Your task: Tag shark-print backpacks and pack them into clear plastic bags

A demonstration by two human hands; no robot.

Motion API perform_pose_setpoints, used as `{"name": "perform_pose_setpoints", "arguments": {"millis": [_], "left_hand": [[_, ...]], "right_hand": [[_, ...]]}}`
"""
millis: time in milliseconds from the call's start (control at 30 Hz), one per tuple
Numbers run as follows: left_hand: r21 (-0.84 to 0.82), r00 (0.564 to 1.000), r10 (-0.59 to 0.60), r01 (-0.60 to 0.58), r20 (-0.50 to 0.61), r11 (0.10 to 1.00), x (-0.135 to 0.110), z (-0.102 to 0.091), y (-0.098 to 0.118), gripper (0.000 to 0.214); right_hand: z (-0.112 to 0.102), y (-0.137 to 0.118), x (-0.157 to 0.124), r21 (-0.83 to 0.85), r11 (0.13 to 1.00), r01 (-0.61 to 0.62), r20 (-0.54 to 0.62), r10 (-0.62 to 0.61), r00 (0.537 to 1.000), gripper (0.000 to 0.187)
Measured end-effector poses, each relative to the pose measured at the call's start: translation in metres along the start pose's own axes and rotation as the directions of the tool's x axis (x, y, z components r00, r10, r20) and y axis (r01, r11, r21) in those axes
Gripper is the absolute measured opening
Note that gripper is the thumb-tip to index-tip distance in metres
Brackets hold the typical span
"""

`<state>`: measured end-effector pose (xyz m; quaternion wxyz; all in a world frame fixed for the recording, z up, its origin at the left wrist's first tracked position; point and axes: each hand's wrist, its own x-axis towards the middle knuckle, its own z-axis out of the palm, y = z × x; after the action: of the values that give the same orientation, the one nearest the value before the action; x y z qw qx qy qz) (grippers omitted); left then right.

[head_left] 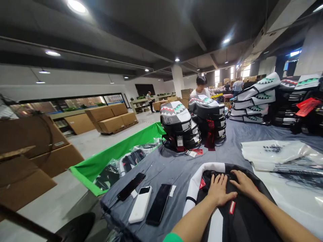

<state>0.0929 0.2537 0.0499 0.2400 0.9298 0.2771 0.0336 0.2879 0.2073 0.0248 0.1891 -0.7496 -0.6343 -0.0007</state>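
Your left hand (220,190) and right hand (243,184) lie side by side on a black backpack (242,218) at 6 o'clock, right in front of you. Its white trim curves around the top, and a red tag (232,207) sits just beside your left hand. The fingers (217,181) of both hands are spread flat on the bag, pinching nothing.

The backpack rests on the table (297,208), at the edge of a gray cloth (161,168). At 10 o'clock on that cloth lie a white power bank (140,204) and two black phones (158,204) (131,186). Two stacks of shark-mouth backpacks (178,124) (207,114) stand at 12 o'clock, with a co-worker (200,90) behind them. More stacked backpacks (252,97) sit at 1 o'clock, and white plastic bags (275,154) lie at 2 o'clock. A green sheet (118,154) lies at 10 o'clock beyond the cloth, and cardboard boxes (32,141) stand at 9 o'clock.
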Motion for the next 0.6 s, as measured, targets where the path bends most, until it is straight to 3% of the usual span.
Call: {"name": "perform_pose_setpoints", "arguments": {"millis": [133,233,300,433,600], "left_hand": [[-0.014,0.994,-0.044,0.043,-0.097,0.999,0.003,0.006,0.001,0.091],[0.016,0.985,-0.044,0.048,-0.168,0.999,0.001,0.014,0.002,0.089],[0.061,0.977,-0.018,0.031,-0.212,0.998,-0.001,0.020,0.001,0.085],[0.125,0.960,0.153,-0.127,-0.233,0.984,0.007,0.023,-0.006,0.077],[0.112,0.970,0.155,-0.136,-0.185,0.984,0.032,0.020,-0.013,0.076]], "right_hand": [[-0.030,0.029,0.004,-0.043,0.999,-0.004,-0.048,0.002,0.999,0.047],[-0.045,0.056,0.023,-0.075,0.996,-0.047,-0.006,0.047,0.999,0.046],[-0.043,0.068,0.040,-0.085,0.996,-0.030,0.047,0.034,0.998,0.038],[-0.021,0.082,0.065,-0.100,0.995,0.015,0.096,-0.006,0.995,0.037],[-0.016,0.078,0.057,-0.138,0.990,0.023,0.040,-0.018,0.999,0.039]]}}
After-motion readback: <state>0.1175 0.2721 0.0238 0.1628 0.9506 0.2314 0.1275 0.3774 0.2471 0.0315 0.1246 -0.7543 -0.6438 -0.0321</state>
